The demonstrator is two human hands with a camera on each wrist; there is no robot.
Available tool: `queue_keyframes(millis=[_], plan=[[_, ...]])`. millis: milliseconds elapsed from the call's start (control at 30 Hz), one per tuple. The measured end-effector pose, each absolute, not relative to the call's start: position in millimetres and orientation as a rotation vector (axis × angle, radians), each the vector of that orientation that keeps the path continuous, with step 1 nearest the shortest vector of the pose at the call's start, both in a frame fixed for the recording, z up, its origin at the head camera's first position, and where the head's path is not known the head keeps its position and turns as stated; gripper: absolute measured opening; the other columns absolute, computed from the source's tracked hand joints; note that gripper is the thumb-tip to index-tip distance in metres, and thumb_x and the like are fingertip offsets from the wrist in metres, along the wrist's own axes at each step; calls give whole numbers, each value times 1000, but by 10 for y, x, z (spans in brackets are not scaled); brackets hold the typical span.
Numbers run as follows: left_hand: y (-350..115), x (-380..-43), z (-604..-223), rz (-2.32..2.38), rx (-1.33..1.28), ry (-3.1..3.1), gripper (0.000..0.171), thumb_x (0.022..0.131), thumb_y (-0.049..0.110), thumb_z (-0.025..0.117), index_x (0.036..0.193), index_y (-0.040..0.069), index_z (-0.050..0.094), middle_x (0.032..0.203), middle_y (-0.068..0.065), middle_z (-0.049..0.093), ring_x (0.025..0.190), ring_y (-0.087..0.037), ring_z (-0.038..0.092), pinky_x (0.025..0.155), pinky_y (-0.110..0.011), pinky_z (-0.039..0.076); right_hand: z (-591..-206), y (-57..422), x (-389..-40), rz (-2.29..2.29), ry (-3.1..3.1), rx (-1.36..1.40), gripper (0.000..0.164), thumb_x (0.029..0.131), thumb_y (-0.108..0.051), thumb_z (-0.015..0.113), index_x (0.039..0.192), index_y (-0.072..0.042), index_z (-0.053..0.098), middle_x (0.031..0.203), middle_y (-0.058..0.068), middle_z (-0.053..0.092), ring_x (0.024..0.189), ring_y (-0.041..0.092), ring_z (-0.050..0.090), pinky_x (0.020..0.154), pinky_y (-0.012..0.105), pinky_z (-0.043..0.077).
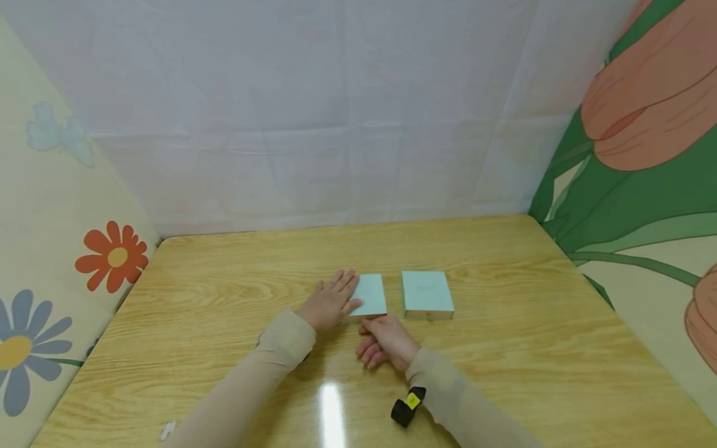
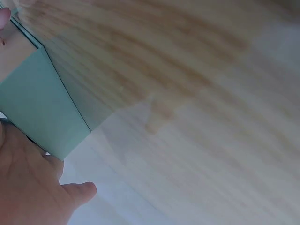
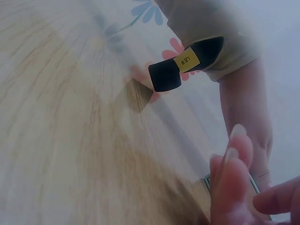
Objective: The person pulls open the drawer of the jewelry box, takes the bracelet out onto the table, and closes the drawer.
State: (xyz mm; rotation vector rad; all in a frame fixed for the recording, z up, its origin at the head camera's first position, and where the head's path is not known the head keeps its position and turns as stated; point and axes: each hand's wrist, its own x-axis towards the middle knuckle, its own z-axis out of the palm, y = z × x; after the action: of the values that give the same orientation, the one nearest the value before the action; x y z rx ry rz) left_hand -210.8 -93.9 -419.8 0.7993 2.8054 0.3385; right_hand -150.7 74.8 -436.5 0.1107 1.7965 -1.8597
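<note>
Two flat mint-green boxes with peach front faces lie on the table in the head view. My left hand (image 1: 330, 302) rests on top of the left box (image 1: 371, 294), fingers straight and covering its left part. In the left wrist view this box (image 2: 40, 101) shows its green side and peach front, a fingertip (image 2: 3, 18) near a small dark mark there. My right hand (image 1: 389, 342) is at the front edge of the left box, its fingers loosely bent. The right wrist view shows these fingers (image 3: 232, 173) partly hiding the box. The right box (image 1: 427, 292) stands untouched.
The wood-grain table (image 1: 538, 336) reaches a white cloth backdrop (image 1: 336, 124). Flower-printed panels stand at the left and right sides. A black strap with a yellow label (image 1: 411, 401) is at the right wrist. A small whitish piece (image 1: 167, 430) lies at the near left.
</note>
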Motion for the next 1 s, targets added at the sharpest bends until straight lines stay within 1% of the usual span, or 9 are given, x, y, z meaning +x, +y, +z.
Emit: queue_keyframes(millis=[267, 467, 667, 767, 1000], plan=[[-936, -2115, -4214, 342, 803, 2815, 62, 106, 41, 33, 155, 5, 21, 162, -7, 11, 148, -28, 7, 114, -58, 15, -4393, 725, -1563, -1864, 1739, 139, 30, 105, -17, 39, 111, 9, 52, 63, 6, 63, 45, 7, 55, 42, 21, 47], [-924, -2113, -4195, 354, 797, 2808, 62, 106, 41, 34, 155, 5, 21, 162, -8, 11, 148, -28, 7, 114, -58, 14, -4407, 723, -1589, -1874, 1702, 144, 25, 105, -15, 37, 103, 4, 53, 62, 4, 62, 45, 6, 54, 41, 20, 45], [-912, -2118, -4210, 360, 811, 2796, 63, 106, 42, 32, 156, 5, 19, 162, -7, 10, 148, -28, 6, 115, -56, 13, -4410, 723, -1593, -1881, 1709, 162, 20, 101, -11, 37, 95, 0, 53, 61, 3, 61, 44, 6, 52, 40, 19, 44], [-920, -2116, -4213, 366, 801, 2794, 63, 106, 41, 33, 155, 5, 19, 162, -8, 10, 148, -28, 6, 115, -56, 14, -4406, 709, -1593, -1879, 1705, 168, 19, 100, -10, 38, 92, -2, 53, 61, 3, 61, 44, 6, 52, 40, 19, 44], [-936, -2103, -4194, 354, 768, 2784, 64, 106, 44, 30, 156, 7, 16, 162, -5, 5, 148, -25, 2, 115, -55, 11, -4427, 688, -1590, -1872, 1696, 149, 18, 98, -7, 38, 87, -5, 52, 61, 2, 59, 44, 6, 53, 41, 20, 46]])
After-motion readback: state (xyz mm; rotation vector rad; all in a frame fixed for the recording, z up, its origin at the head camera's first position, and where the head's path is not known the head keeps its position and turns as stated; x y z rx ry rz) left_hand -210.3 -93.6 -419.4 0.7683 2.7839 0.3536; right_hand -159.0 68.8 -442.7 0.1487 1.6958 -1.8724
